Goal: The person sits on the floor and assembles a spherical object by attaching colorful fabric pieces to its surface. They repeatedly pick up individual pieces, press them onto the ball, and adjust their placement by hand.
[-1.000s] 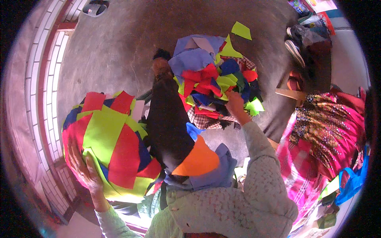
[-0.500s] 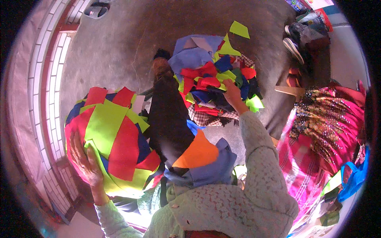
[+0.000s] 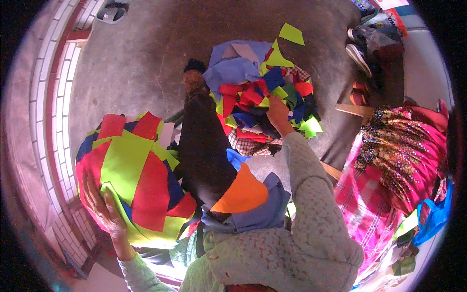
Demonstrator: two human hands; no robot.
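A big rounded patchwork bundle (image 3: 124, 160) of lime, red and dark blue cloth pieces sits at my left side. My left hand (image 3: 104, 209) lies along its outer side, fingers stretched over the cloth and thumb apart. Ahead, on the floor, is a heap of cloth scraps (image 3: 243, 117) in red, lime, blue, green and checked fabric. My right hand (image 3: 278, 116) reaches into the heap's right part, its fingers closed at a lime cloth scrap (image 3: 279, 92); the fingertips are partly hidden. An orange cloth piece (image 3: 243, 191) and a blue-grey cloth (image 3: 262, 211) lie across my lap.
My dark-clothed leg (image 3: 202, 146) stretches between bundle and heap. Blue-grey cloth (image 3: 231, 61) lies at the heap's far edge, with a loose lime scrap (image 3: 292, 34) beyond. To the right are pink sequined fabric (image 3: 399, 151), a blue strap (image 3: 433, 221) and shoes (image 3: 359, 59).
My right hand has shifted slightly left within the heap, and scraps around its fingers have moved. The bundle sits slightly lower and further left in view, my left hand still on it.
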